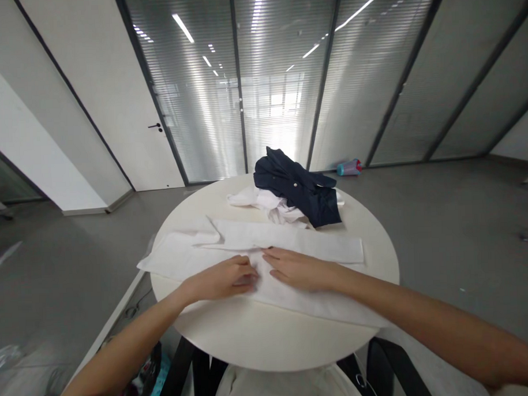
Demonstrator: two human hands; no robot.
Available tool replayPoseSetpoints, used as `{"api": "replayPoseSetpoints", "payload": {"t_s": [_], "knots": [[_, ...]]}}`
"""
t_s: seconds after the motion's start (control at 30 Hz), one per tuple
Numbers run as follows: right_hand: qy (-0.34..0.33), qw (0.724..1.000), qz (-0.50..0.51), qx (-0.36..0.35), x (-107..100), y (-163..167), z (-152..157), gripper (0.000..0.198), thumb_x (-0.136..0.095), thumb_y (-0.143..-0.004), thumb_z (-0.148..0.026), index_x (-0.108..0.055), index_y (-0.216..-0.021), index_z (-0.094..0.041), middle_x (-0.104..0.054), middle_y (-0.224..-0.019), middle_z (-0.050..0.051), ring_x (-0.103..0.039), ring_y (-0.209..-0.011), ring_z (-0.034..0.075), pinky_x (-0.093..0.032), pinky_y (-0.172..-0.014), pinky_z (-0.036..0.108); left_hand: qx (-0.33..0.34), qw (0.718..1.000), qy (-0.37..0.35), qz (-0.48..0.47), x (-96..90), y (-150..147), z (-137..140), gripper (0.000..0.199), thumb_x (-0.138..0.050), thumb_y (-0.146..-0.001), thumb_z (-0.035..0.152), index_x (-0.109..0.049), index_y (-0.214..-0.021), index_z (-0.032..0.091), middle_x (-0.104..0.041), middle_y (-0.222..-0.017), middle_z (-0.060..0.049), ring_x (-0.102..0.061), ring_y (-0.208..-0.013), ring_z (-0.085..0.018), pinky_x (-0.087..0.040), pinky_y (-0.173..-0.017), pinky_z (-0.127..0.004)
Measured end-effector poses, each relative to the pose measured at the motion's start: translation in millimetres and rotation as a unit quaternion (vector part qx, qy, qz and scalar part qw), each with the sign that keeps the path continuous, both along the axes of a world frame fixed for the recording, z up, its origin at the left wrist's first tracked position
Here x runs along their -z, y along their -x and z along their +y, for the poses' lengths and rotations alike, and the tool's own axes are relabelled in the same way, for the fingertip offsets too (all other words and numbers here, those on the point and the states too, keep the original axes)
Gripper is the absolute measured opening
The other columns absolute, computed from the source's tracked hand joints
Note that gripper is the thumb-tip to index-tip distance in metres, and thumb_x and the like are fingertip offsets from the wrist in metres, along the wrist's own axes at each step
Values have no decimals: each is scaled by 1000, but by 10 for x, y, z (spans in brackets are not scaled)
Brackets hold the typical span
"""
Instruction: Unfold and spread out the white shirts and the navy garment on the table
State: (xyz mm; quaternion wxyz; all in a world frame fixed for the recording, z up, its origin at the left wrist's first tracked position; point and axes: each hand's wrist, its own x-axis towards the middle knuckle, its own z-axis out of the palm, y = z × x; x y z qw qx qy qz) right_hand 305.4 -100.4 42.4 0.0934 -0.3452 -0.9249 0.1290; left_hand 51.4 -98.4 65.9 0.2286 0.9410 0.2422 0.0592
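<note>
A white garment [311, 303] lies spread across the round table [273, 351], with a long strip of it folded over along the far side. My left hand [227, 276] rests on its middle with fingers curled in, closed on the cloth, the fingertips slightly blurred. Close by on the right, my right hand [299, 269] lies palm down on the garment. Its fingers are stretched out along the edge of the folded strip. Beyond both hands, a dark navy garment with buttons [300, 185] sits crumpled on top of a rumpled white cloth [268, 203].
A glass partition with blinds [282, 93] and a white door [109, 99] stand behind the table. A blue and pink item [349, 168] lies on the floor by the glass. Black chair armrests [395, 361] are at the near edge. A turquoise basket [160, 380] stands at lower left.
</note>
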Motion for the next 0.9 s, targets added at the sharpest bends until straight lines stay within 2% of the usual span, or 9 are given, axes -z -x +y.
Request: {"api": "replayPoseSetpoints", "payload": {"t_s": [0.1,0.23,0.33,0.4,0.53,0.67,0.7,0.8,0.9], "knots": [[-103,993,-36,46,115,-88,279,48,-44,-98,-23,-50,-143,-6,-41,-154,21,-34,-146,32,-28,-119,51,-77,994,-72,14,176,-36,108,26,-47,-101,29,-64,-119,20,-62,-108,-9,-63,-93,-20,-50,-86,-32],[-208,972,-68,90,73,-181,665,46,-42,-97,-18,-53,-140,-6,-39,-155,20,-24,-150,33,-20,-122,53,-146,964,-217,50,320,-61,330,36,-53,-99,37,-56,-129,18,-57,-130,-15,-56,-118,-31,-42,-100,-46],[-238,961,-99,100,44,-222,833,44,-39,-95,-11,-57,-135,-3,-44,-152,21,-25,-149,34,-21,-122,52,-154,958,-226,84,357,-74,495,40,-54,-98,42,-56,-130,17,-60,-128,-16,-55,-120,-32,-40,-99,-47],[-247,957,-110,105,70,-233,889,44,-38,-95,-10,-57,-134,-2,-47,-150,21,-28,-148,34,-22,-121,52,-157,959,-214,101,315,-77,552,32,-55,-98,39,-61,-121,18,-64,-119,-14,-59,-113,-30,-40,-97,-46],[-256,955,-109,107,149,-245,940,43,-41,-94,-9,-59,-133,-4,-49,-148,19,-30,-147,33,-22,-121,52,-100,974,-173,104,-27,14,350,18,-53,-99,26,-67,-93,17,-68,-95,-8,-64,-91,-24,-40,-91,-39],[-253,955,-118,105,111,-239,939,41,-47,-92,-9,-60,-131,-5,-49,-148,20,-33,-145,34,-24,-120,52,44,994,-38,91,-541,285,-308,24,-56,-97,34,-66,-79,23,-65,-78,-3,-62,-79,-20,-42,-78,-31],[-247,956,-117,105,80,-220,923,40,-49,-92,-10,-61,-130,-6,-50,-147,21,-34,-145,34,-24,-119,53,74,993,-2,93,-647,356,-492,22,-57,-97,36,-68,-81,24,-66,-77,-2,-62,-76,-19,-42,-77,-31],[-190,975,-89,69,-14,-103,824,38,-60,-93,-26,-64,-128,-10,-53,-144,20,-40,-141,36,-29,-116,54,149,981,71,101,-860,501,-913,20,-61,-94,41,-71,-108,32,-72,-83,-4,-64,-75,-21,-44,-74,-32],[-82,996,-39,-20,-36,65,672,60,-66,-88,-53,-60,-135,-15,-52,-146,17,-47,-136,33,-36,-113,47,139,980,111,84,-925,532,-995,35,-60,-95,40,-65,-128,35,-74,-96,-6,-68,-86,-22,-48,-77,-31]]}}
